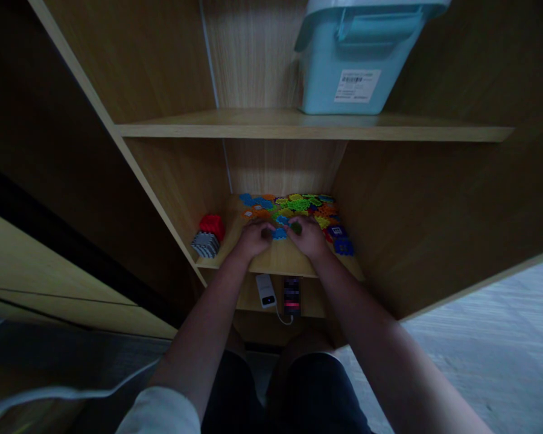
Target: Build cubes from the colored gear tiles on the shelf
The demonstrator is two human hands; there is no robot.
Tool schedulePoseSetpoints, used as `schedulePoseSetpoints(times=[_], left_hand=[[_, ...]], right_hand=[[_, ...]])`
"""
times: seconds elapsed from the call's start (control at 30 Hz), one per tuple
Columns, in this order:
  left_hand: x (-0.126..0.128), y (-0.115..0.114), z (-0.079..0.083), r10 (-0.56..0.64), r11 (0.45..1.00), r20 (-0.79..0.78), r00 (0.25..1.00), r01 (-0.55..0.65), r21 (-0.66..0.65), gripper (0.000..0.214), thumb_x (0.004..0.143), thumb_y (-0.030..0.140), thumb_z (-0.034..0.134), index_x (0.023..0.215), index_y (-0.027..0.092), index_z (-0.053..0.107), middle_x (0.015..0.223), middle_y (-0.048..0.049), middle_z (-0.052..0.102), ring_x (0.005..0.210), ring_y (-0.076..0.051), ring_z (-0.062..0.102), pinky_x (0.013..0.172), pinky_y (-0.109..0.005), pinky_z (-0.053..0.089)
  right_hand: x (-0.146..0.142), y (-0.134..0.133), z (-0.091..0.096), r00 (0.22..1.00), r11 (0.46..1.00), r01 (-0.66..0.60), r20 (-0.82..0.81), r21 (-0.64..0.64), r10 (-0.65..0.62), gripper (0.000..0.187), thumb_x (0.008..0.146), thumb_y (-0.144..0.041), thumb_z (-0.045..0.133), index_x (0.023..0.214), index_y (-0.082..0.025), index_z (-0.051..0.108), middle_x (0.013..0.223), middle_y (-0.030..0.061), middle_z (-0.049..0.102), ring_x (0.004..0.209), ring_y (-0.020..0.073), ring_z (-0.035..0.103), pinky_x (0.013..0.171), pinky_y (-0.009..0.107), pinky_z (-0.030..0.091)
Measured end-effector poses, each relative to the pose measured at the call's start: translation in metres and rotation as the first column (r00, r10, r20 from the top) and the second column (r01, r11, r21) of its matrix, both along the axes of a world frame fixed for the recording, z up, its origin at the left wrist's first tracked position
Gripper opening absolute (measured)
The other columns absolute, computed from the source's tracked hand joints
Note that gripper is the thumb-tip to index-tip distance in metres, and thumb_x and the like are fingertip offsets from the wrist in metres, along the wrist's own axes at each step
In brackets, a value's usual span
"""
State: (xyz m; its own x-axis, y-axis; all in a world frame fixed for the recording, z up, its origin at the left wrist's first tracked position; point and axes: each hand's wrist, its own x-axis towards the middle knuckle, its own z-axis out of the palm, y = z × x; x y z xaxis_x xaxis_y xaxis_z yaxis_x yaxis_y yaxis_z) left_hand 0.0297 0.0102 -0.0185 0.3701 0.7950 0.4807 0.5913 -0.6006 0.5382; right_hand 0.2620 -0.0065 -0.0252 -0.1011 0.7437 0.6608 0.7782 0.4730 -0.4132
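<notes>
Both my hands meet over the middle shelf, at a small blue toothed piece [279,233] that looks like a flat interlocking puzzle tile. My left hand [254,237] pinches at its left side, the thumb and fingertips drawn together. From the other side, my right hand [308,237] closes its thumb and fingers on the right edge. A second blue piece [282,220] lies just beyond, between the fingertips; whether the two are joined I cannot tell. Behind the hands spread many flat toothed pieces [298,205] in green, yellow, orange, blue and red.
At the shelf's left stand a red block [212,225] and a grey toothed cube [206,244]. Dark blue pieces [342,246] sit at the right. Below are a power bank [266,290] and a cabled phone [292,295]. A light blue bin [359,66] stands on the upper shelf [253,125].
</notes>
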Motion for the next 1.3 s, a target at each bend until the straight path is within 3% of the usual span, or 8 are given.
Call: schedulePoseSetpoints(times=[0.27,0.47,0.7,0.9,1.03,1.17,1.3], left_hand=[[0.0,0.001,-0.002,-0.113,0.993,-0.02,0.993,0.113,0.03,0.038,0.084,-0.001,0.061,0.094,0.027,0.084,0.11,-0.002,0.085,0.109,-0.022,0.077,0.112,-0.042,0.057],[0.0,-0.003,0.0,-0.029,0.997,-0.11,0.993,0.037,0.069,0.028,0.086,0.007,0.07,0.097,0.027,0.086,0.106,-0.004,0.086,0.106,-0.026,0.077,0.112,-0.046,0.056],[0.001,-0.003,0.002,0.001,0.998,-0.062,0.998,-0.005,-0.069,0.019,0.089,0.013,0.073,0.099,0.023,0.085,0.098,-0.0045,0.086,0.093,-0.023,0.079,0.099,-0.039,0.061],[-0.001,0.0,0.002,0.062,0.998,0.039,0.997,-0.062,0.009,0.03,0.089,0.003,0.065,0.108,0.02,0.08,0.115,-0.0092,0.083,0.112,-0.026,0.077,0.11,-0.044,0.059],[-0.001,0.003,0.001,0.155,0.987,0.112,0.981,-0.149,-0.062,0.035,0.09,0.0,0.06,0.118,0.014,0.075,0.125,-0.0159,0.08,0.119,-0.029,0.076,0.112,-0.045,0.058],[-0.001,0.002,0.001,0.118,0.989,0.092,0.989,-0.108,-0.106,0.026,0.093,0.007,0.063,0.112,0.018,0.075,0.117,-0.0119,0.083,0.11,-0.026,0.078,0.107,-0.043,0.06],[-0.001,0.0,0.001,0.041,0.993,0.07,0.997,-0.033,-0.114,0.037,0.082,0.006,0.074,0.116,0.02,0.076,0.118,-0.009,0.083,0.109,-0.026,0.078,0.106,-0.042,0.06]], right_hand=[[0.001,0.002,-0.002,1.0,1.0,-0.004,-0.005,-0.013,0.004,0.016,0.1,-0.042,0.071,0.106,-0.028,0.076,0.11,0.0086,0.083,0.11,0.0323,0.073,0.105,0.05,0.056],[0.0,0.0,0.0,1.0,1.0,0.005,0.005,-0.019,-0.005,0.016,0.1,-0.041,0.072,0.105,-0.027,0.075,0.109,0.0091,0.082,0.108,0.0324,0.073,0.103,0.048,0.056],[0.0,-0.003,0.005,1.0,0.999,-0.012,0.014,-0.041,0.012,0.016,0.101,-0.041,0.07,0.105,-0.026,0.075,0.11,0.0088,0.082,0.108,0.0311,0.072,0.104,0.046,0.054],[0.0,-0.003,0.004,1.0,0.999,-0.002,0.023,-0.046,0.003,0.017,0.102,-0.042,0.07,0.106,-0.026,0.075,0.112,0.0089,0.082,0.11,0.0311,0.071,0.104,0.044,0.053],[0.0,-0.003,0.005,0.997,0.996,-0.034,0.07,-0.084,0.04,0.016,0.1,-0.039,0.072,0.109,-0.026,0.076,0.115,0.0084,0.082,0.112,0.0305,0.07,0.105,0.044,0.051],[-0.003,-0.007,0.008,0.987,0.986,-0.057,0.141,-0.157,0.079,0.018,0.099,-0.037,0.073,0.112,-0.026,0.078,0.119,0.0086,0.081,0.114,0.0313,0.069,0.104,0.045,0.049],[-0.007,-0.011,0.011,0.979,0.981,-0.01,0.197,-0.196,0.049,0.019,0.098,-0.039,0.073,0.113,-0.027,0.079,0.118,0.0089,0.082,0.12,0.0345,0.066,0.103,0.048,0.043]])
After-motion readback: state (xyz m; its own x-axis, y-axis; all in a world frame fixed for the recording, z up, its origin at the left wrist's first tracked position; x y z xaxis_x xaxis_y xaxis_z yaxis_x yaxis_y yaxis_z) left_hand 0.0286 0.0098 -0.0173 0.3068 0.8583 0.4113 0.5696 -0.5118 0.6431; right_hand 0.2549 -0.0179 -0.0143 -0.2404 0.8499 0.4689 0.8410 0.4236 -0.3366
